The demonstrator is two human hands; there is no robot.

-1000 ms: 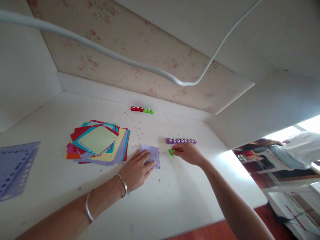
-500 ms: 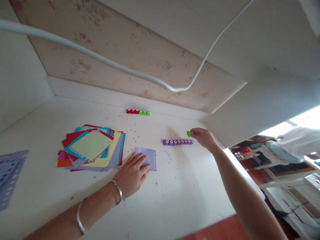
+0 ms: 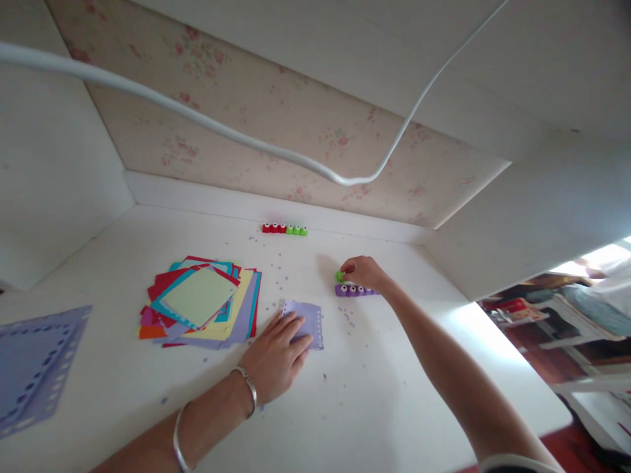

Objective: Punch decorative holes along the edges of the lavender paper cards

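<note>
Flat on a small purple sheet [image 3: 310, 323] with punched holes along its edges lies my left hand [image 3: 279, 348], fingers spread. My right hand [image 3: 365, 270] pinches a small green punch [image 3: 340, 276] just behind the left part of a row of purple punches [image 3: 352, 290]. The fingers hide some of that green punch, and the hand covers part of the row. Farther back stands a short row of red punches [image 3: 275, 228] and green punches [image 3: 297, 230], set side by side.
A pile of coloured paper [image 3: 200, 295] lies left of my left hand. Larger purple sheets [image 3: 37, 368] with holes lie at the far left. Tiny purple paper bits dot the white table [image 3: 345, 420]. A white cable [image 3: 236, 135] hangs across the view above.
My right hand has moved left with the green punch, from the right end of the purple row to near its left end. My left hand stays on the sheet. The view has shifted slightly.
</note>
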